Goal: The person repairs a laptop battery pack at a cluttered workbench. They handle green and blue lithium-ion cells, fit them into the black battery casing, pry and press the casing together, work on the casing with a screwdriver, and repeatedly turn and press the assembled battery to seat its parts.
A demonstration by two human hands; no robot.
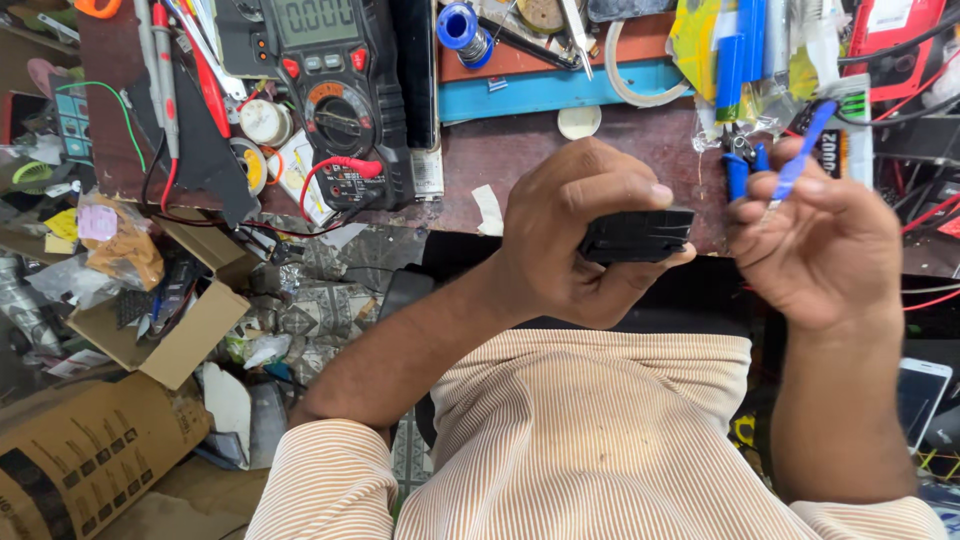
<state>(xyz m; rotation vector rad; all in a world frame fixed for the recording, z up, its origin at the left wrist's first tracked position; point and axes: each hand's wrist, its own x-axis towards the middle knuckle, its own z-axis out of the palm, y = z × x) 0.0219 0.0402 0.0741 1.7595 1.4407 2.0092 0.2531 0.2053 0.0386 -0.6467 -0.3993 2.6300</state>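
Above the lap, left hand clamps a ribbed black block; right hand pinches a slim blue tool.

Both bare forearms rise from the bottom of the frame toward its centre. The left hand, at centre frame, is curled closed, thumb stretched along the top and fingers wrapped beneath. The right hand, at centre right, is turned palm-inward, its fingers bent and pinched together near the thumb. The two hands sit close, not touching.
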